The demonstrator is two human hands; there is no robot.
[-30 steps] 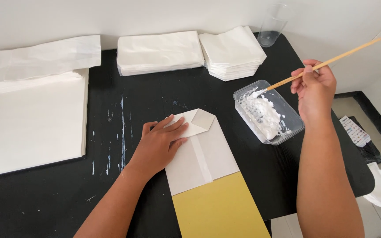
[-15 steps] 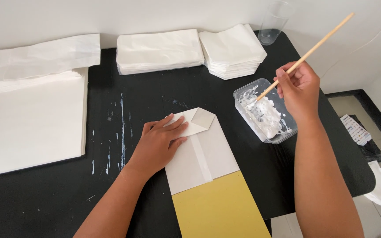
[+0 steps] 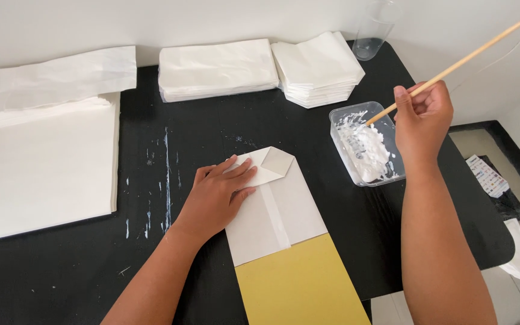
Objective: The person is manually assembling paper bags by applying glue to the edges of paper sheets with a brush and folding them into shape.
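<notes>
My left hand lies flat on a folded white paper bag in the middle of the black table, pressing its left edge. The bag's top end is folded into a point, and its lower end rests on a yellow sheet. My right hand grips a long wooden stick that slants up to the right. The stick's lower tip sits in a clear plastic tub of white paste, to the right of the bag.
Along the table's back edge lie two stacks of white paper bags and a clear glass. Large white sheets cover the left side, with crumpled white paper above them. White paste streaks mark the table.
My right hand has swung the stick, dipping its tip into the paste tub and then tilting back a little. The left hand stays pressed on the bag.
</notes>
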